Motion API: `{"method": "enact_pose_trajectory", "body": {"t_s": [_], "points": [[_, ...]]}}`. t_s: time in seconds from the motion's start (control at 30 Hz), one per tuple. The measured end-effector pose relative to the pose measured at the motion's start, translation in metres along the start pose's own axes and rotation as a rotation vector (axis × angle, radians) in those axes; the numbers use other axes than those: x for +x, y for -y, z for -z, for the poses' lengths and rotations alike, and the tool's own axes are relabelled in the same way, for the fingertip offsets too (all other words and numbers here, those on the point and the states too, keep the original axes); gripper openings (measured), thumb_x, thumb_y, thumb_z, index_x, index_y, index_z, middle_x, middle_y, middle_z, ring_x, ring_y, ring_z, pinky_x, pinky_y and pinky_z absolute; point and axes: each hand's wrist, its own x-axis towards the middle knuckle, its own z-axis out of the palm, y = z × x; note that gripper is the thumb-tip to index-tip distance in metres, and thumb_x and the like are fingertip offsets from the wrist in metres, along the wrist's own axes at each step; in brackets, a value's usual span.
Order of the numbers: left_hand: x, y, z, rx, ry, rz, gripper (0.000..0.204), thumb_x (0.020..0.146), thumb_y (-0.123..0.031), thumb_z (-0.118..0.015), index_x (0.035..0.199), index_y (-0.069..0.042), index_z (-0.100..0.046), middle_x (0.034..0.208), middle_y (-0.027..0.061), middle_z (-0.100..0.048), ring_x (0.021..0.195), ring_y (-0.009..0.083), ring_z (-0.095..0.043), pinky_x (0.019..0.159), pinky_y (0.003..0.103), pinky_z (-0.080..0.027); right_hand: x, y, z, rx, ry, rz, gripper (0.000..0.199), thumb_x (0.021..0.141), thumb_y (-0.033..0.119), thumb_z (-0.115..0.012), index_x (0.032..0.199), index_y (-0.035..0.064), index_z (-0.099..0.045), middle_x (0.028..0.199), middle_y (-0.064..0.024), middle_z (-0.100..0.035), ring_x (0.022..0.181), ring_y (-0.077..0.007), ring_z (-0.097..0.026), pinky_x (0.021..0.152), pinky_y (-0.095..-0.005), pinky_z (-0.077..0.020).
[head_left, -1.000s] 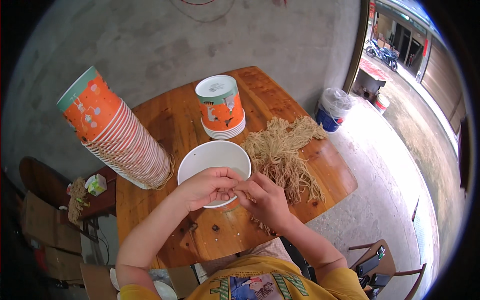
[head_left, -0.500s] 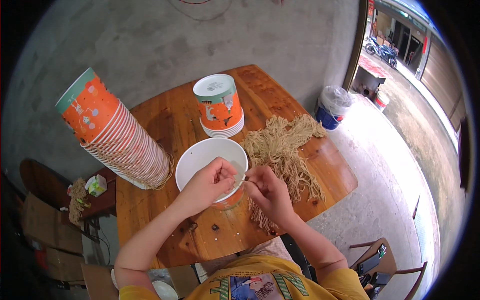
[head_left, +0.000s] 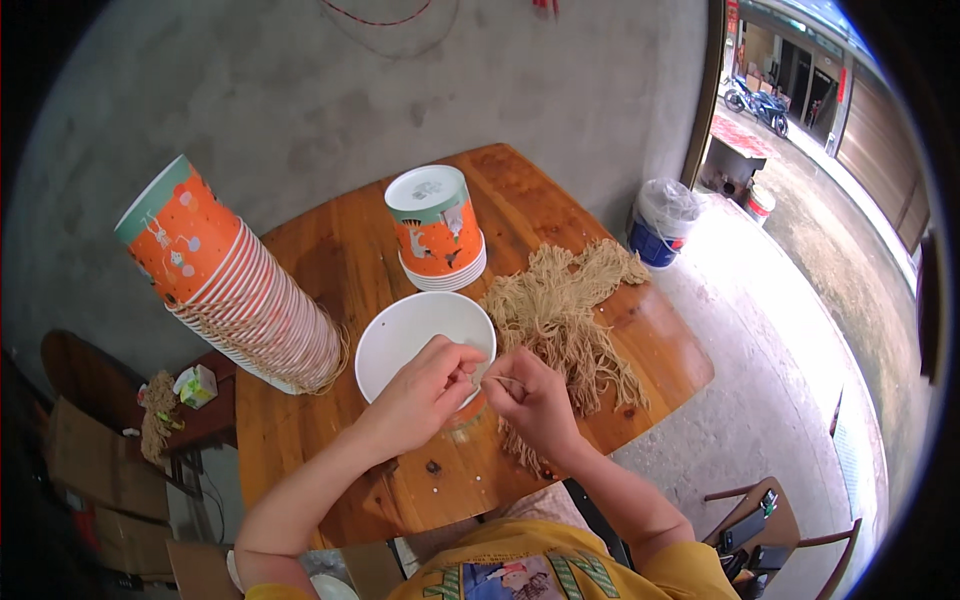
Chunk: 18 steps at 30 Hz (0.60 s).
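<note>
A white-lined paper bucket (head_left: 400, 335) with an orange outside stands upright at the table's near middle. Over its near right rim my left hand (head_left: 420, 397) is closed, thumb and fingers pinched together; what lies between the fingertips is too small to make out. Just outside that rim, my right hand (head_left: 535, 402) pinches a thin beige cord (head_left: 510, 379), a short piece of which shows at the fingertips. Beside my right hand spreads a loose heap of the same beige cords (head_left: 565, 310), some hanging toward the near table edge.
A tall leaning stack of orange buckets (head_left: 255, 300), with cords along its side, rises at the left. Upside-down nested buckets (head_left: 440, 240) stand behind the upright one on the wooden table (head_left: 330, 250). A blue bin (head_left: 660, 235) is beyond the far right; a chair (head_left: 765, 530) holds dark items.
My hands have moved slightly apart at the rim, the right one turning its knuckles upward with the cord. The whole scene sits a little lower as the view tilts.
</note>
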Motion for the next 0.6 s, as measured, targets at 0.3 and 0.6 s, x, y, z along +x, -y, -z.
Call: {"method": "enact_pose_trajectory", "body": {"t_s": [0.3,0.6], "points": [[-0.001,0.001,-0.003,0.081,-0.012,0.005,0.008,0.089,-0.003,-0.059,0.096,-0.001,-0.054,0.102,0.0096,-0.048,0.089,0.02,-0.057,0.078,0.032,-0.049,-0.005,0.0,-0.007,-0.212,-0.067,0.231,0.014,0.079,0.003,-0.07,0.087,0.0061,-0.059,0.08,-0.0042,-0.058,0.063,-0.0165,-0.056,0.055,-0.0295,-0.0465],[-0.007,0.002,-0.016,0.222,-0.187,-0.029,0.007,0.088,-0.003,-0.06,0.094,-0.002,-0.055,0.089,0.0095,-0.057,0.079,0.0222,-0.062,0.068,0.033,-0.051,-0.008,-0.015,-0.016,-0.327,-0.166,0.386,0.023,0.074,0.004,-0.072,0.088,0.0131,-0.056,0.078,-0.0018,-0.056,0.066,-0.0192,-0.06,0.05,-0.0322,-0.0483]]}}
